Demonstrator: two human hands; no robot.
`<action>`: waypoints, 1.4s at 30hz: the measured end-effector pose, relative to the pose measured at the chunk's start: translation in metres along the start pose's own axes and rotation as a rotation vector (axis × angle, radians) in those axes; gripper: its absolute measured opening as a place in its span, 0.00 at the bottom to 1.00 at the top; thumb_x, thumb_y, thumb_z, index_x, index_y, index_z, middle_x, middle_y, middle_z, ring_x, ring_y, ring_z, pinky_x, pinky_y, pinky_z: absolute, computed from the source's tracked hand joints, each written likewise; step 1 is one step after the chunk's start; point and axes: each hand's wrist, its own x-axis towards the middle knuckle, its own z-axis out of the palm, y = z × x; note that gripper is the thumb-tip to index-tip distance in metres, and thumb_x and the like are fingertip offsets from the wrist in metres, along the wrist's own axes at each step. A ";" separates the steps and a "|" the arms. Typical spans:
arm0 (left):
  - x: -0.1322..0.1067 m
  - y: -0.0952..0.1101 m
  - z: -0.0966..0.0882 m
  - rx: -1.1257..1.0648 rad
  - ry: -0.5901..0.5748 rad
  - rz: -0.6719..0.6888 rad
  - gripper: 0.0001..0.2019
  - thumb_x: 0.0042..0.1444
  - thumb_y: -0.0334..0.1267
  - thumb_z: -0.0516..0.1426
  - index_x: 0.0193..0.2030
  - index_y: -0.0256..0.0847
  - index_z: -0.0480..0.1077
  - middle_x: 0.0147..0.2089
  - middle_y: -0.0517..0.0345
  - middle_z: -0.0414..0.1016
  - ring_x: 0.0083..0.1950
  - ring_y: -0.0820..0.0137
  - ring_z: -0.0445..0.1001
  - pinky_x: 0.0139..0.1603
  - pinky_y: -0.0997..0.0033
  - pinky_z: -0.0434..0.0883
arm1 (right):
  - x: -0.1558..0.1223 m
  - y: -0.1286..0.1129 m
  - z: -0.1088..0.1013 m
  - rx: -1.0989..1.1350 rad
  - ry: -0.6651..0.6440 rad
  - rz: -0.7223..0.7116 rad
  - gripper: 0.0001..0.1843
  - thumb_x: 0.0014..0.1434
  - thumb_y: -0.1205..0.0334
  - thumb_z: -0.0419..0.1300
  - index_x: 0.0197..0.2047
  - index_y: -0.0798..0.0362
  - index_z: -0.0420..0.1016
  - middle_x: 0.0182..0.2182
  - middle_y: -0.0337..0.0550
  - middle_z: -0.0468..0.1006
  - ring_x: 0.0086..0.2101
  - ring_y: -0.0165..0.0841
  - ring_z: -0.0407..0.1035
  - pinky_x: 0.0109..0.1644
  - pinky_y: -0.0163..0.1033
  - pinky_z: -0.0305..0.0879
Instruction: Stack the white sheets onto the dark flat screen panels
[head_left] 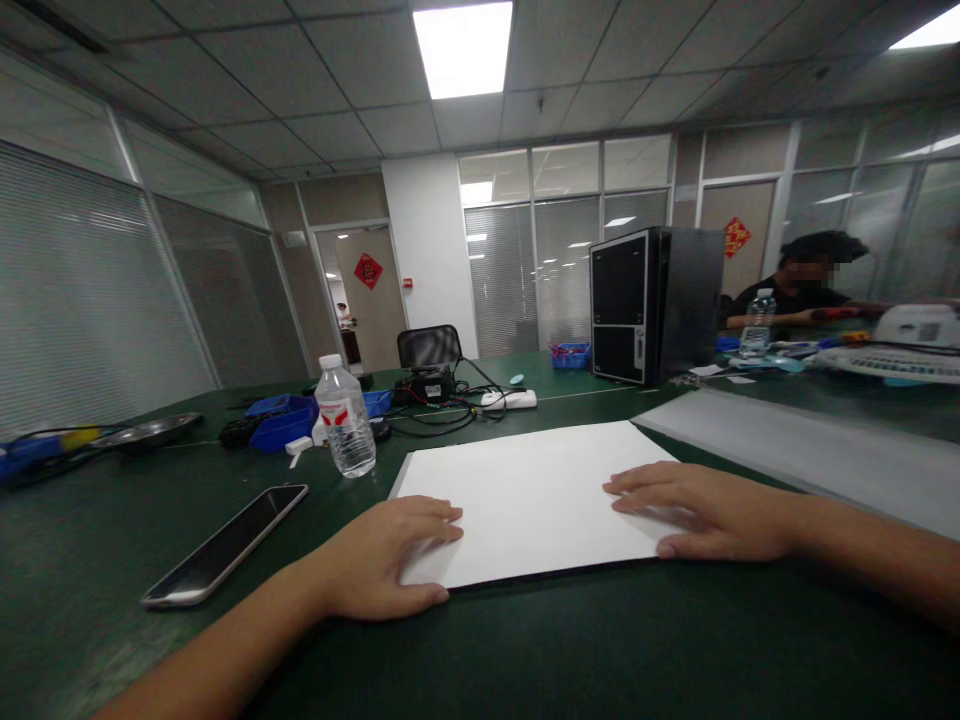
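A white rectangular board (525,490) lies flat on the dark green table (570,650) in front of me. My left hand (382,555) rests palm down on the board's near left corner, fingers stretched out and holding nothing. My right hand (697,510) lies flat on the board's right edge, fingers also extended and empty. Both forearms reach in from the bottom of the view.
A black phone (225,545) lies left of the board, a water bottle (345,415) behind it. Blue bins (281,420), cables and a power strip (510,399) sit further back. A black computer tower (652,300) stands at the back right, where a seated person (802,285) works.
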 end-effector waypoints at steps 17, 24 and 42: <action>0.000 -0.001 0.001 -0.007 -0.004 0.000 0.31 0.56 0.56 0.63 0.65 0.48 0.71 0.70 0.50 0.70 0.69 0.51 0.69 0.69 0.48 0.67 | 0.000 -0.002 -0.002 0.040 0.015 0.064 0.27 0.68 0.44 0.58 0.68 0.34 0.66 0.68 0.38 0.63 0.66 0.51 0.58 0.69 0.64 0.56; -0.001 0.001 -0.002 0.016 -0.024 -0.004 0.31 0.57 0.55 0.63 0.65 0.46 0.71 0.70 0.49 0.70 0.69 0.52 0.69 0.68 0.48 0.67 | -0.001 0.009 -0.002 0.040 0.043 0.066 0.27 0.68 0.44 0.59 0.68 0.33 0.67 0.68 0.37 0.64 0.65 0.49 0.59 0.69 0.62 0.57; 0.001 0.003 -0.002 0.014 -0.036 -0.023 0.31 0.57 0.54 0.63 0.65 0.47 0.70 0.70 0.49 0.69 0.69 0.50 0.68 0.68 0.46 0.67 | -0.002 0.021 0.000 0.059 0.063 0.079 0.26 0.67 0.44 0.60 0.67 0.34 0.68 0.67 0.38 0.65 0.64 0.49 0.60 0.68 0.61 0.59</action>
